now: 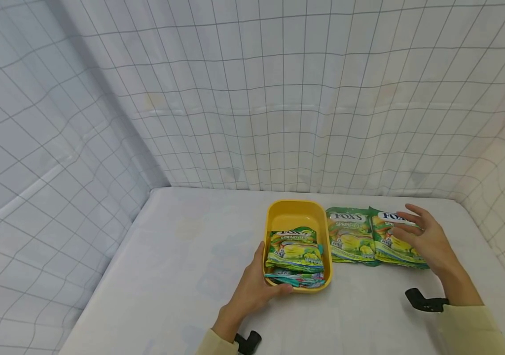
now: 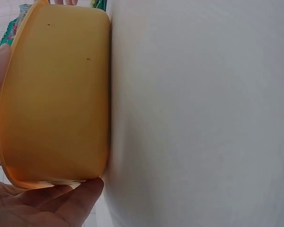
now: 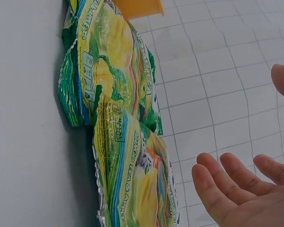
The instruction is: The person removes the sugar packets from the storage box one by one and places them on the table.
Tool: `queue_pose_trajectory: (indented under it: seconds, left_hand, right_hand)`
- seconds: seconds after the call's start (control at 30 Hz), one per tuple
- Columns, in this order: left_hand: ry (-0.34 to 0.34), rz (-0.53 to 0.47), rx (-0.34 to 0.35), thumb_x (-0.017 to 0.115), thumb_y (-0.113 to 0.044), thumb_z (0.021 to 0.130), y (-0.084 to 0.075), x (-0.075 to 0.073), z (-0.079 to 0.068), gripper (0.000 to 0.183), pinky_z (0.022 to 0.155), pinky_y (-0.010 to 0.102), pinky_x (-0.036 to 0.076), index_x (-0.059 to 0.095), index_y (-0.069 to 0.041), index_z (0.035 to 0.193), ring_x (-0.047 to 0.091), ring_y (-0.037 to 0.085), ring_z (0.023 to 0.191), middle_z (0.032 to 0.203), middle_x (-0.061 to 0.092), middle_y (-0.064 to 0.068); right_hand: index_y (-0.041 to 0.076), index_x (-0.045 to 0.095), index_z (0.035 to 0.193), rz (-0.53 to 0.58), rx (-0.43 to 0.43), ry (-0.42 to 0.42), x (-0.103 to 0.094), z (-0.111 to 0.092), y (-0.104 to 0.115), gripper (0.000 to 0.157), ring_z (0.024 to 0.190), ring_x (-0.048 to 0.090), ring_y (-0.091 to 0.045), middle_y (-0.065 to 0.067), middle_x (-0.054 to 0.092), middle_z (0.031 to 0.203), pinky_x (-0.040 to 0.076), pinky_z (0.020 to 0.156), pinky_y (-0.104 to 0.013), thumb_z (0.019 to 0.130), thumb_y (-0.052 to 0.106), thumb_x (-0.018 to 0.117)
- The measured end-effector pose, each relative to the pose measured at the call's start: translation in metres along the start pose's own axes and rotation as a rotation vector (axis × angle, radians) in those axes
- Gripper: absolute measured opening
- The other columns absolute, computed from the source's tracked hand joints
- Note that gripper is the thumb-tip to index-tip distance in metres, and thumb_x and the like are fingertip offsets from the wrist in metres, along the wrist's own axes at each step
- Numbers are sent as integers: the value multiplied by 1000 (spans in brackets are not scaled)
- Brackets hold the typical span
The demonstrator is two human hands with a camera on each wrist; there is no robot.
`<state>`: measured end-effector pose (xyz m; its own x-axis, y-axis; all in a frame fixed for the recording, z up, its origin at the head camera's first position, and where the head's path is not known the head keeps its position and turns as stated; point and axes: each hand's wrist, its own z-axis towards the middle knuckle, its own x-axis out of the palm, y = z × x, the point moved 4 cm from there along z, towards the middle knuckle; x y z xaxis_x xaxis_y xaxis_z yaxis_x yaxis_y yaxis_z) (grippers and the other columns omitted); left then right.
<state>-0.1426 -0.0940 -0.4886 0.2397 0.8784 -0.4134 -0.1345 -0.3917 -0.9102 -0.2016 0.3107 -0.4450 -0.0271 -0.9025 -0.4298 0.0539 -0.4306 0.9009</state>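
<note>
A yellow plastic bin (image 1: 298, 209) stands on the table, holding several candy bags. On top in it lies a green FOX'S candy bag (image 1: 294, 250), with teal and blue wrappers showing below. My left hand (image 1: 254, 286) grips the bin's near left corner, thumb along the near side and fingers along the left wall. In the left wrist view the bin's yellow side wall (image 2: 57, 94) fills much of the picture. My right hand (image 1: 430, 241) hovers over the rightmost FOX'S bag (image 1: 396, 241), fingers apart and holding nothing. Another FOX'S bag (image 1: 349, 235) lies between that bag and the bin.
The white table (image 1: 181, 256) stretches to the left of the bin. White grid-patterned curtains (image 1: 288, 108) hang behind the table and along both sides. A black strap mount (image 1: 425, 301) sits on the right wrist, with a similar black mount (image 1: 248, 341) on the left.
</note>
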Motion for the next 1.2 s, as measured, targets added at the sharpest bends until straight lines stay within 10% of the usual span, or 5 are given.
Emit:
queue_pose_trajectory:
  seconds: [0.6, 1.2]
  left_hand:
    - [1, -10, 12, 91, -42, 76, -1, 0, 0, 123, 111, 46, 40, 9, -19, 165, 53, 15, 129, 146, 52, -5]
    - [2, -15, 31, 91, -41, 76, -2, 0, 0, 123, 112, 46, 39, 8, -16, 164, 52, 15, 130, 146, 52, -4]
  right_hand:
    - [5, 17, 162, 19, -54, 80, 29, -5, 36, 77, 102, 60, 8, -28, 42, 152, 53, 90, -30, 105, 30, 61]
    - [11, 13, 164, 51, -27, 179, 60, -8, 64, 83, 131, 50, -48, -23, 38, 156, 40, 103, -66, 103, 36, 63]
